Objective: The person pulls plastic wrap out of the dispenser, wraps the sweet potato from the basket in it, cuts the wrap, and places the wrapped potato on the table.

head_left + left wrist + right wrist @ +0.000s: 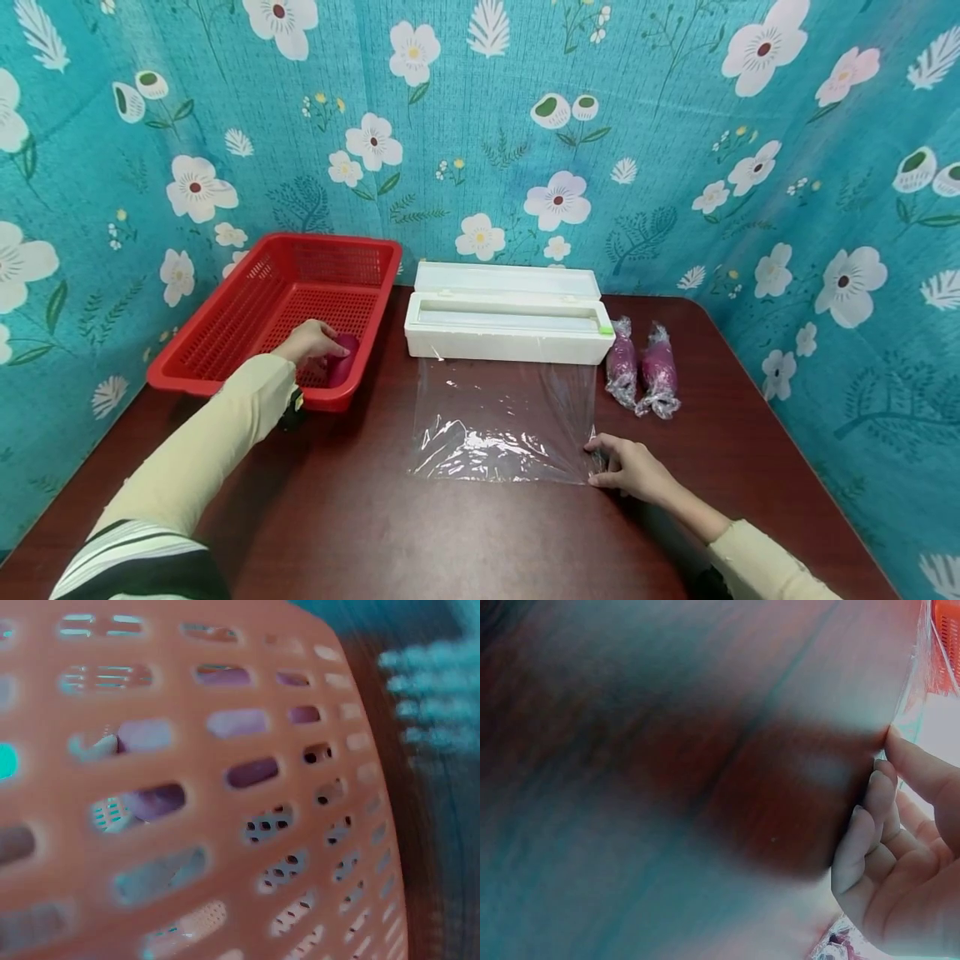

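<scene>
In the head view my left hand (307, 342) reaches into the red basket (389, 287) and grips a smooth purple oblong object (342, 360) near its front right corner. Through the basket's slots, the left wrist view shows parts of that purple object (147, 736) and a fingertip. A sheet of clear plastic wrap (495, 417) lies on the table, drawn out from a white dispenser box (510, 346) with its lid raised. My right hand (628, 468) pinches the sheet's near right corner; thumb and fingers (909, 757) meet at the film edge in the right wrist view.
Two purple objects in twisted plastic wrap, one (621, 364) beside the other (659, 372), lie right of the dispenser. A green piece (606, 330) sits at the dispenser's right end. Behind the dark brown table (360, 525) hangs a blue floral curtain (450, 167).
</scene>
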The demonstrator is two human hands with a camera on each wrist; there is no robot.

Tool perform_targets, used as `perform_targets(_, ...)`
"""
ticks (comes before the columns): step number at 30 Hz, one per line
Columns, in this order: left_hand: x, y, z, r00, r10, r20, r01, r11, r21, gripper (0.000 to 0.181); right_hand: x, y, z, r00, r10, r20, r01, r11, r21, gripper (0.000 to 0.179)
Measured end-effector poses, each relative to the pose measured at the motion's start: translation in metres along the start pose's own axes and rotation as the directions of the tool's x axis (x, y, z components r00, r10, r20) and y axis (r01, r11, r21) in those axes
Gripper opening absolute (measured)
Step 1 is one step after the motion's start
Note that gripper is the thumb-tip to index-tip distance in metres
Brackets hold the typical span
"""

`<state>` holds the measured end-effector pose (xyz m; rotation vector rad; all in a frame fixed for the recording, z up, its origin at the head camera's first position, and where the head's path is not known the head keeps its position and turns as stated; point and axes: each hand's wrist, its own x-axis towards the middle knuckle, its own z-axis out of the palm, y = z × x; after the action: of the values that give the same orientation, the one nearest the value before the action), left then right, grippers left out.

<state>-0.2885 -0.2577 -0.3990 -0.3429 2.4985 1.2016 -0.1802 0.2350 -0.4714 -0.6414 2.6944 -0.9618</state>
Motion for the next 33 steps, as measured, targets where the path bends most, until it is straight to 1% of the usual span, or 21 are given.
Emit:
perform_targets(2, -0.001, 0.0, -0.001, 0.999, -0.018, 0.038, 0.021, 0.997, -0.077, 0.054, 0.0, 0.0, 0.0, 1.0, 0.002, -0.001, -0.002, 1.0, 0.0, 0.038)
perform_targets(5, -0.002, 0.0, -0.005, 0.998, -0.029, 0.061, 0.038, 0.989, -0.143, 0.055, -0.001, 0.001, 0.0, 1.0, 0.001, -0.008, -0.001, 1.0, -0.002, 0.038)
perform_targets(7, -0.003, -0.001, -0.008, 0.997, -0.028, 0.073, 0.04, 0.985, -0.169, 0.056, -0.001, 0.001, 0.0, 1.0, 0.0, -0.012, 0.0, 1.0, -0.003, 0.038)
perform_targets(12, -0.009, -0.006, -0.021, 0.997, 0.013, 0.082, 0.009, 0.965, -0.262, 0.06, -0.002, 0.002, 0.001, 1.0, -0.006, -0.01, 0.006, 1.0, 0.001, 0.038)
perform_targets(16, -0.014, -0.011, -0.029, 0.996, 0.044, 0.072, -0.018, 0.943, -0.331, 0.064, -0.002, 0.002, 0.001, 1.0, -0.007, -0.005, 0.007, 1.0, 0.003, 0.037)
perform_targets(19, -0.017, -0.014, -0.032, 0.997, 0.06, 0.042, -0.043, 0.941, -0.337, 0.065, 0.0, 0.001, 0.001, 1.0, -0.013, -0.007, 0.013, 1.0, 0.0, 0.037)
perform_targets(23, -0.022, -0.015, -0.032, 0.996, 0.087, 0.007, -0.081, 0.948, -0.307, 0.065, 0.001, -0.001, 0.0, 1.0, -0.026, -0.002, 0.026, 1.0, 0.006, 0.038)
perform_targets(25, -0.023, -0.014, -0.031, 0.995, 0.098, 0.005, -0.092, 0.948, -0.304, 0.065, 0.001, -0.002, 0.0, 1.0, -0.031, -0.001, 0.031, 0.999, 0.01, 0.038)
perform_targets(28, -0.025, -0.014, -0.032, 0.995, 0.097, 0.008, -0.089, 0.941, -0.327, 0.066, 0.001, -0.002, -0.001, 1.0, -0.027, 0.0, 0.027, 1.0, 0.014, 0.039)
perform_targets(33, -0.028, -0.018, -0.039, 0.995, 0.099, 0.028, -0.082, 0.927, -0.366, 0.068, 0.0, -0.002, -0.001, 1.0, -0.013, 0.005, 0.013, 1.0, 0.007, 0.04)
